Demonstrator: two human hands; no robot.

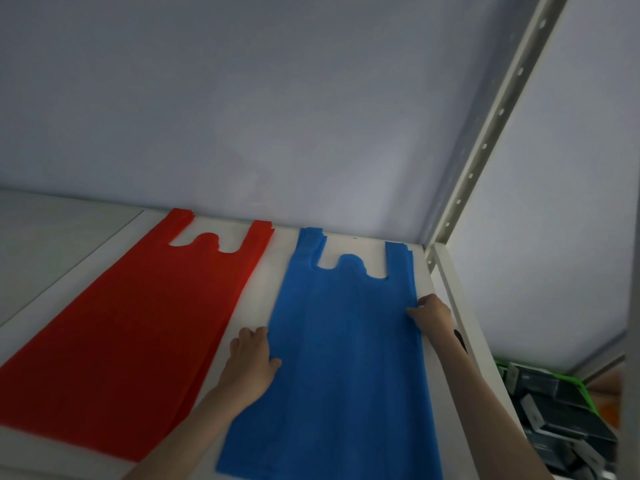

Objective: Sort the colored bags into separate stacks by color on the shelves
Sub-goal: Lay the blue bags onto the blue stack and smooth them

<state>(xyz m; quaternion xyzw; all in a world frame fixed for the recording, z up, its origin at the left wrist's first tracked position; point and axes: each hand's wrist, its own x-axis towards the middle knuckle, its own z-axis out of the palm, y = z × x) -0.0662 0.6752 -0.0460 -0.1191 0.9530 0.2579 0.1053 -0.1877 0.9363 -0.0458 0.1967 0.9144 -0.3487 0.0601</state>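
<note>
Nearest to us lies the blue stack (pixel 343 368) of vest-type carrier bags, flat on the white shelf (pixel 254 296). Its long axis runs away from us toward the back wall (pixel 242 116); the two handle loops point at the wall, with a rounded tab in the cut-out between them. Offset edges at the handles show several bags layered; we cannot count them. The material appears matte and faintly textured, like non-woven fabric.

Our left hand (pixel 251 362) sits at the stack's left edge, fingers curled down against the shelf beside it, thumb resting on the blue surface. Our right hand (pixel 433 315) sits at the right edge, fingers curled with tips on the fabric. Whether either hand actually pinches the bags we cannot tell.

We count two stacks. The red stack (pixel 138 341), of the same shape and also layered, lies to the left, near but apart from the blue one, handles likewise toward the wall, its axis angled slightly rightward.

Right of the shelf rises a perforated white metal upright (pixel 485 147). Below it sits a green-rimmed bin (pixel 588 389) of dark and grey parts.
</note>
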